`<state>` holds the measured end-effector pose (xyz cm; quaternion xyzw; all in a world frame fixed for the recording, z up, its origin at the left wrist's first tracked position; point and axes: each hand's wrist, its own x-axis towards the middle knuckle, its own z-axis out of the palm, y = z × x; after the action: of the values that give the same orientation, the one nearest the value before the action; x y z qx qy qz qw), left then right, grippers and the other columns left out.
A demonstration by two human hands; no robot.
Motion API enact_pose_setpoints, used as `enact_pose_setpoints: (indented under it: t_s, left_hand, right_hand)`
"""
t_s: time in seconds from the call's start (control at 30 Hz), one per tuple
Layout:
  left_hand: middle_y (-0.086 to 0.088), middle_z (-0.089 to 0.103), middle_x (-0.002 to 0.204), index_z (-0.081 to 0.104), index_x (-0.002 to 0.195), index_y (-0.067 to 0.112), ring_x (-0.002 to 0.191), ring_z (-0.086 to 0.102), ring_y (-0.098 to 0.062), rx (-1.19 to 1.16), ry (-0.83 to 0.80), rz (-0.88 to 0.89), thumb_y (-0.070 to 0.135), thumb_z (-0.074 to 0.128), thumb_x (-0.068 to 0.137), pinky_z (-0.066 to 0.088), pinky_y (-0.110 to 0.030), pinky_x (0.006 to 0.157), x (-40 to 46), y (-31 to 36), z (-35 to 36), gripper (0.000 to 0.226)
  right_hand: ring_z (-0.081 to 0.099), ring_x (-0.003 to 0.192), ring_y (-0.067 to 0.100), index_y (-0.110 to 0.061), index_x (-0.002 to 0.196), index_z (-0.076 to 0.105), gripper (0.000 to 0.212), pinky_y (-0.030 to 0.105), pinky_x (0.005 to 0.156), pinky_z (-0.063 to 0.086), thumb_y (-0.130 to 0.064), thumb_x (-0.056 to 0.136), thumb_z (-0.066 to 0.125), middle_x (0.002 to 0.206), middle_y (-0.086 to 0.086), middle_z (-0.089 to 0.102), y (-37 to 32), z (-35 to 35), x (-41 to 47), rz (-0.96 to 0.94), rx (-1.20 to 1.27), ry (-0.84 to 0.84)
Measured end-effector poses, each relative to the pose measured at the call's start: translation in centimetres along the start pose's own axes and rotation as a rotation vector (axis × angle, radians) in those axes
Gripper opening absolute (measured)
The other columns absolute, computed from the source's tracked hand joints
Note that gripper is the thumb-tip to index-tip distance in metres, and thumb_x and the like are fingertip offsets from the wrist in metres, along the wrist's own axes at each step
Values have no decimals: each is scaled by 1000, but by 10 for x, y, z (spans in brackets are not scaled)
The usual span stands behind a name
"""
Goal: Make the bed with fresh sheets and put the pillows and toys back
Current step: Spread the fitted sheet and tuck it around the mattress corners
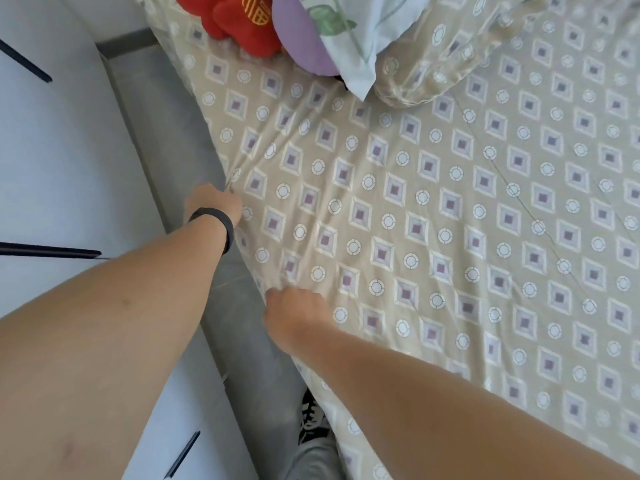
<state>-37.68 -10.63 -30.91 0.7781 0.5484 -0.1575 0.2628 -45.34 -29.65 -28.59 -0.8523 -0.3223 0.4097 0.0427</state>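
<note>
A beige sheet printed with squares and circles covers the bed. My left hand, a dark band on its wrist, grips the sheet's left edge, and creases fan out from that grip. My right hand grips the same edge closer to me. At the head of the bed lie a pillow in matching beige fabric, a pale floral pillow, a purple cushion and a red plush toy.
A narrow strip of grey floor runs between the bed and white cabinets with black handles on the left. My shoe shows beside the bed at the bottom.
</note>
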Motion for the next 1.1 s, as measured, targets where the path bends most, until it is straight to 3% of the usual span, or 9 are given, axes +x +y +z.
enact_pose_setpoints:
  t_s: [0.13, 0.2, 0.33, 0.47, 0.57, 0.73, 0.83, 0.9, 1.1]
  left_hand:
    - [-16, 42, 136, 47, 124, 9, 112, 51, -38, 75, 150, 212, 17, 58, 91, 46, -43, 84, -32, -7, 10, 36]
    - [-15, 41, 133, 47, 121, 12, 110, 50, -39, 269, 300, 628, 9, 60, 82, 47, -47, 83, -58, -12, 25, 41]
    - [-11, 48, 132, 54, 123, 15, 124, 48, -36, 498, 20, 1293, 13, 51, 81, 39, -46, 103, -121, -21, 79, 42]
    - [-10, 47, 144, 52, 135, 15, 140, 38, -34, 580, -171, 1482, 25, 54, 86, 25, -44, 118, -205, -36, 130, 50]
    - [-9, 42, 148, 46, 142, 20, 145, 32, -33, 621, -193, 1515, 39, 53, 90, 23, -46, 121, -244, -62, 151, 56]
    - [-12, 44, 145, 47, 143, 20, 143, 33, -38, 735, -224, 1500, 50, 59, 84, 24, -53, 120, -269, -140, 145, 67]
    - [-13, 46, 140, 51, 136, 19, 137, 40, -38, 793, -232, 1556, 48, 66, 80, 31, -52, 115, -283, -176, 125, 65]
    - [-9, 51, 129, 53, 128, 20, 123, 48, -33, 846, -259, 1626, 42, 73, 73, 43, -45, 102, -298, -192, 118, 62]
    - [-3, 57, 85, 56, 87, 16, 75, 54, -24, 832, -186, 1770, -9, 59, 58, 44, -34, 59, -304, -190, 123, 38]
  right_hand:
    - [52, 104, 30, -11, 119, 53, 21, 38, 71, 39, -16, 101, 45, 113, 7, 54, 34, 19, -27, -98, 105, 155]
    - [52, 96, 29, -13, 112, 54, 17, 41, 74, 45, -20, 98, 48, 107, 5, 52, 65, 25, -50, -103, 106, 290]
    - [52, 101, 26, -21, 119, 53, 23, 40, 86, 48, -26, 96, 49, 116, 0, 51, 134, 34, -98, 86, -12, 483]
    - [41, 130, 29, -24, 142, 42, 51, 40, 111, 35, -13, 92, 51, 144, 4, 40, 198, 55, -157, 394, 12, 570]
    - [17, 151, 31, -25, 158, 17, 59, 44, 124, 14, -24, 103, 38, 164, 10, 19, 210, 81, -179, 592, 126, 513]
    - [-23, 151, 31, -20, 157, -22, 67, 46, 125, -7, -45, 106, 14, 164, 10, -26, 174, 127, -211, 381, 73, 226]
    - [18, 149, 34, -20, 158, 13, 64, 50, 121, 22, -46, 102, 34, 163, 9, 17, 149, 137, -235, 132, -9, 175]
    - [45, 127, 29, -20, 141, 41, 45, 44, 103, 39, -43, 101, 39, 138, 5, 46, 132, 149, -255, 52, -35, 180]
    - [63, 96, 27, -13, 117, 54, 26, 36, 66, 37, -34, 101, 50, 101, 2, 66, 88, 196, -271, 167, 40, 138]
